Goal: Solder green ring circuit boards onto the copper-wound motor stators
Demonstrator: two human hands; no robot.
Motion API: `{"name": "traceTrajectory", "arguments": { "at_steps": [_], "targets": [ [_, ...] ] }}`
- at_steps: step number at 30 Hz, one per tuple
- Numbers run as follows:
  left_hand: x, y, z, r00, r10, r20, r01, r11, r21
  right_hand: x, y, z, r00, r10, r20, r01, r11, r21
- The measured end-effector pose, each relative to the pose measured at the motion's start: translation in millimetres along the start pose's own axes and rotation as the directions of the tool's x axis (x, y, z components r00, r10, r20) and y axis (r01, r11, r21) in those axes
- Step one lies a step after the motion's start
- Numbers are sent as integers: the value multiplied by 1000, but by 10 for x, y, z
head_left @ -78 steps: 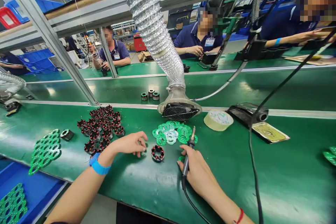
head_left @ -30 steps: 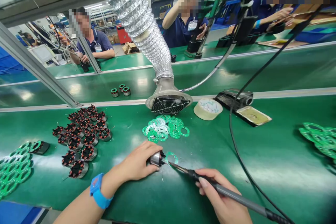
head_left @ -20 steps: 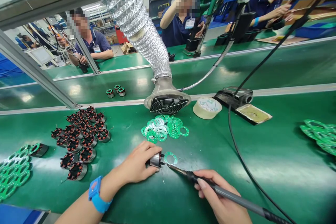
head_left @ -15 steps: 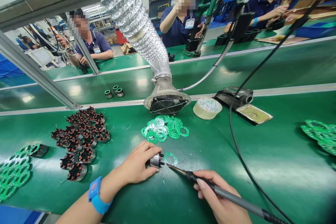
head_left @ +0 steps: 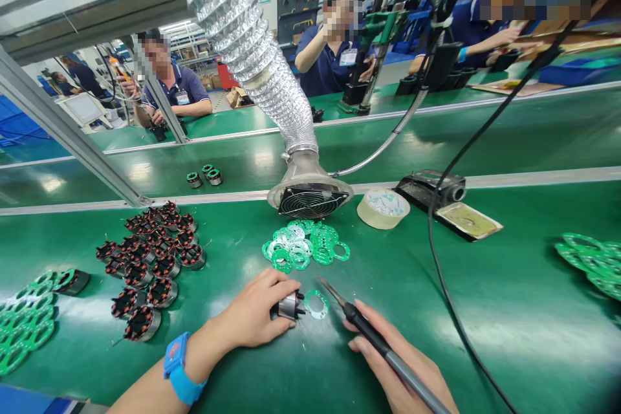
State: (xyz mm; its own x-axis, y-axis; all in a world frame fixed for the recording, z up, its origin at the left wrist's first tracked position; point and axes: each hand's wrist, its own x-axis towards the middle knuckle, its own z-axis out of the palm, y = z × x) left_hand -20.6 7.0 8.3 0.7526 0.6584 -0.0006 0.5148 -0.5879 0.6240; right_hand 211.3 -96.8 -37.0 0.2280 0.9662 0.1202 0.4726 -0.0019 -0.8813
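Note:
My left hand (head_left: 264,307) is closed around a motor stator (head_left: 290,305), which lies on its side on the green bench with its dark pins facing right. Just right of those pins lies a green ring-shaped circuit board (head_left: 317,304), flat on the bench. In my right hand (head_left: 388,352) is a soldering iron (head_left: 361,323), gripped like a pen. Its tip points up and to the left, above and right of the ring board, apart from the stator. A pile of green and white ring boards (head_left: 303,246) sits beyond my left hand.
Several stators (head_left: 150,259) stand at left beside a sheet of green boards (head_left: 24,323). A fume extractor (head_left: 310,197) hangs over the back of the bench. Nearby are a tape roll (head_left: 383,208) and an iron stand (head_left: 431,191). The iron's cable (head_left: 436,259) crosses the right side.
The soldering iron's tip has moved away from the stator's pins, up and to the right. My left hand still holds the stator in nearly the same place.

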Motion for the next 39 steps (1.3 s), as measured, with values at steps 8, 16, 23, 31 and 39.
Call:
{"name": "traceTrajectory", "arguments": {
  "at_steps": [8, 16, 23, 31, 39],
  "targets": [
    [8, 151, -34, 946, -313, -89, 268, 904, -334, 211, -104, 284, 994, 2, 109, -1, 1000, -14],
    [-9, 28, 4, 984, -133, -117, 115, 983, -144, 333, -478, 556, 992, 87, -88, -47, 922, 384],
    [-12, 23, -27, 992, -108, -72, 103, 992, -74, 306, -383, 632, 994, -110, -9, 108, 951, 290],
    [7, 133, -61, 984, -163, -65, 155, 981, -115, 62, -136, 615, 989, -143, -48, 137, 983, -123],
    [-44, 26, -80, 998, -63, 27, 65, 995, -76, 194, -251, 273, 974, 12, 225, 17, 992, -127]
  ]
}}
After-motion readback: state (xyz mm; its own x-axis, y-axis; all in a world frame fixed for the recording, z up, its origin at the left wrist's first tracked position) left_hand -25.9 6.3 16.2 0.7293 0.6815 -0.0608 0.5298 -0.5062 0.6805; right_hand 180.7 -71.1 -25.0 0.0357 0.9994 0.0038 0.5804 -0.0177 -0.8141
